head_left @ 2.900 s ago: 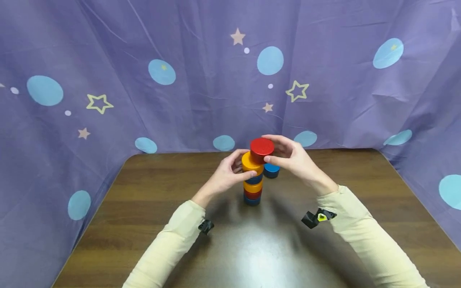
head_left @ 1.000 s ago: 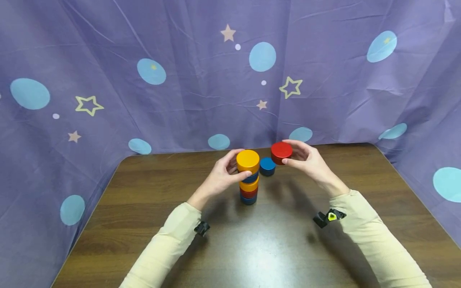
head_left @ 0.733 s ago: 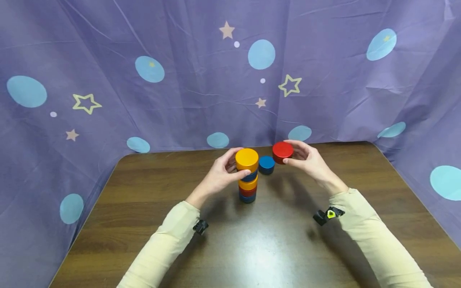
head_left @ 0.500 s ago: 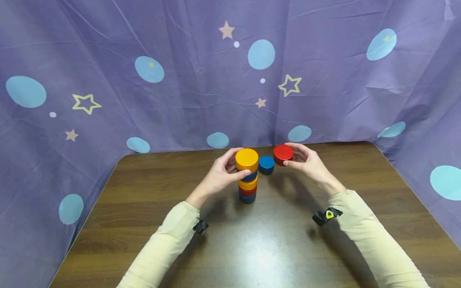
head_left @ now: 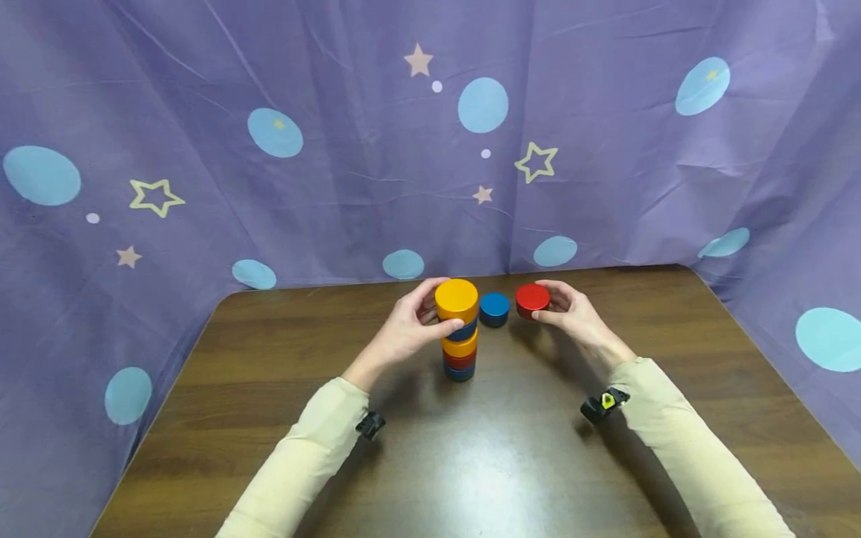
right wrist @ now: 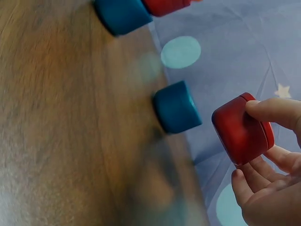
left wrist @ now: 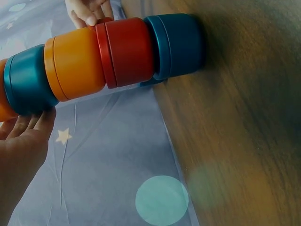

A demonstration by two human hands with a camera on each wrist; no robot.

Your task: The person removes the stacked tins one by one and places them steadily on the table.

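Note:
A stack of round lidded tins (head_left: 460, 348) stands upright on the table, from top to bottom orange, blue, orange, red and blue. My left hand (head_left: 410, 326) grips it near the top, thumb in front and fingers behind, around the orange tin (head_left: 457, 297) and the blue one below. My right hand (head_left: 580, 320) holds a red tin (head_left: 532, 300) between thumb and fingers. The right wrist view shows this red tin (right wrist: 241, 131) tilted and apart from the table. Between it and the stack, a single blue tin (head_left: 494, 309) stands on the table.
The brown wooden table (head_left: 269, 373) ends just behind the tins, where a purple curtain (head_left: 363, 164) with stars and dots hangs. Bare wood lies in front of the stack and to both sides.
My right hand has carried the red tin from the top of the stack to the right, past the blue tin, then lowered it towards the table. My left hand has stayed on the stack.

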